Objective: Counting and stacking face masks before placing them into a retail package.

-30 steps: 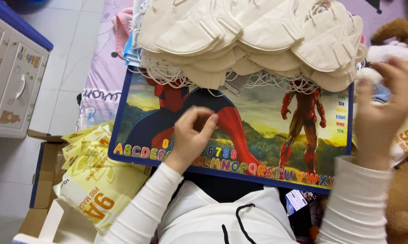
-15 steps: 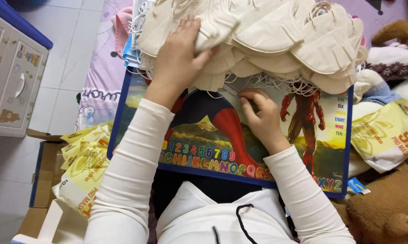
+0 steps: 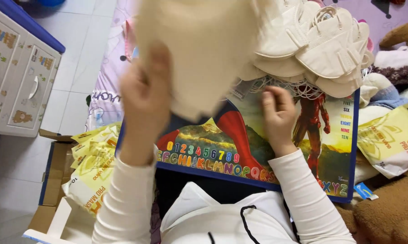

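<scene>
Cream face mask (image 3: 204, 54), blurred, fills the upper centre of the frame; my left hand (image 3: 145, 97) pinches its lower left edge, fingers closed on it. My right hand (image 3: 278, 113), centre right, rests curled on the picture board (image 3: 213, 144) beside the mask pile (image 3: 321, 49) at upper right; what it grips, I cannot tell. Yellow packets (image 3: 93, 167) lie lower left.
</scene>
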